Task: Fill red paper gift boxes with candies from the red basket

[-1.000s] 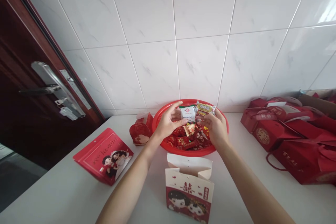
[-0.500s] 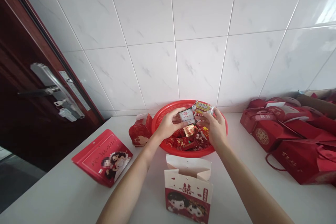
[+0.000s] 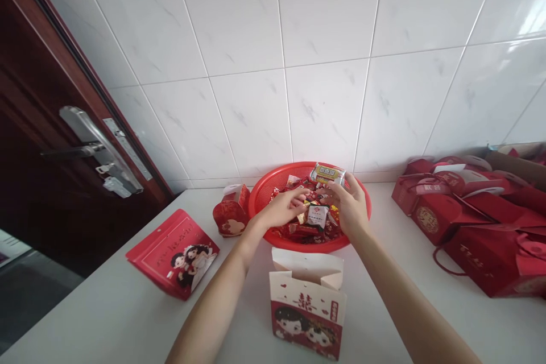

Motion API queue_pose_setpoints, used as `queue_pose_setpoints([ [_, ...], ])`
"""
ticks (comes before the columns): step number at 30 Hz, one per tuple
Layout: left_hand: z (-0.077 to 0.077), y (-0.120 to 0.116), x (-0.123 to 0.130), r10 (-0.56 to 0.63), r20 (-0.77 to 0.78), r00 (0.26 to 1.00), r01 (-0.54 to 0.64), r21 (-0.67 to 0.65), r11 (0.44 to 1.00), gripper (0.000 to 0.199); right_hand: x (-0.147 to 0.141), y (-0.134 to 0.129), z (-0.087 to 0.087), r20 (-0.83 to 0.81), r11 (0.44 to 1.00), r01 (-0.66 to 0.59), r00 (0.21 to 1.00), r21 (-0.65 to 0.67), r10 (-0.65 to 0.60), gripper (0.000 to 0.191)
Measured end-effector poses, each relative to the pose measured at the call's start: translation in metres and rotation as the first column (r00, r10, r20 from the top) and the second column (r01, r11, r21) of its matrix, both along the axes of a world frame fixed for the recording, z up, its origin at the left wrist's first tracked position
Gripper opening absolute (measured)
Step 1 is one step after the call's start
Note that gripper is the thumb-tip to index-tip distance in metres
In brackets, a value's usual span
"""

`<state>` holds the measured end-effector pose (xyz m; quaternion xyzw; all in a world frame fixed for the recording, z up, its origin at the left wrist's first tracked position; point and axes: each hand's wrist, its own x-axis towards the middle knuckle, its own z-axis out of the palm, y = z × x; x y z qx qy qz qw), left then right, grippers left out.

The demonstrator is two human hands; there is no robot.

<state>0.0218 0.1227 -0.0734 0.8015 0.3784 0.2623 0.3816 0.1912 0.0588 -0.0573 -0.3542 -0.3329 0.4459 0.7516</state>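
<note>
A red plastic basket (image 3: 261,196) holds a heap of wrapped sweets, mostly in red wrappers. My left hand (image 3: 281,209) is over its left half, fingers loosely apart and nothing in them. A white packet with a red mark (image 3: 317,216) lies on the heap between my hands. On the right side, my right hand (image 3: 352,207) has a yellow-and-clear snack packet (image 3: 327,174) at its thumb and fingers, above the basket's back; part of the grip is hidden. Nearer me stands an open-topped paper gift box (image 3: 307,310) with a cartoon couple on its front.
Left of the basket are a small red box (image 3: 231,213) and a red pouch (image 3: 177,253) with a printed couple. Many red gift boxes (image 3: 452,213) crowd the right side. A tiled wall (image 3: 247,119) rises behind; a dark door (image 3: 46,96) is at the left.
The white packet has left my left hand and now lies lower on the sweets. My left fingers have opened. My right hand stays by the yellow packet, which has shifted slightly.
</note>
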Motion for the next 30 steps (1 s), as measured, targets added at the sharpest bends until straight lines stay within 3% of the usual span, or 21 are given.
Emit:
queue_pose_setpoints([
  [3, 0.002, 0.011, -0.001, 0.214, 0.093, 0.972, -0.224, 0.120, 0.967, 0.033, 0.000, 0.000, 0.003, 0.017, 1.000, -0.006, 1.000, -0.005, 0.006, 0.033],
  [5, 0.005, 0.021, -0.006, 0.331, 0.038, 0.943, -0.333, 0.143, 0.932, 0.037, 0.001, 0.001, 0.003, 0.023, 1.000, -0.006, 1.000, -0.001, 0.006, 0.033],
  [8, 0.010, 0.033, -0.020, 0.388, -0.119, 0.914, -0.371, 0.146, 0.917, 0.037, 0.002, 0.002, 0.003, 0.022, 1.000, -0.011, 1.000, -0.007, 0.011, 0.034],
  [12, 0.010, 0.040, -0.029, 0.336, -0.312, 0.889, -0.300, 0.158, 0.941, 0.037, 0.002, 0.002, 0.003, 0.019, 0.999, -0.024, 1.000, -0.038, 0.024, 0.034],
  [18, 0.005, 0.040, -0.017, 0.209, -0.534, 0.819, -0.160, 0.137, 0.978, 0.032, 0.001, 0.003, 0.004, -0.006, 0.997, -0.015, 1.000, -0.073, 0.015, 0.040],
  [21, 0.005, 0.040, -0.018, 0.203, -0.590, 0.781, -0.151, 0.137, 0.979, 0.036, 0.000, 0.003, 0.003, 0.018, 0.996, -0.008, 1.000, -0.085, 0.009, 0.045],
  [26, 0.005, 0.043, -0.022, 0.154, -0.615, 0.773, -0.134, 0.078, 0.988, 0.062, 0.001, 0.004, 0.000, 0.067, 0.996, 0.001, 0.998, -0.088, 0.005, 0.048],
  [30, 0.004, 0.044, -0.023, 0.135, -0.619, 0.774, -0.137, 0.043, 0.990, 0.063, 0.002, 0.004, -0.002, 0.088, 0.996, -0.012, 0.996, -0.086, 0.020, 0.047],
])
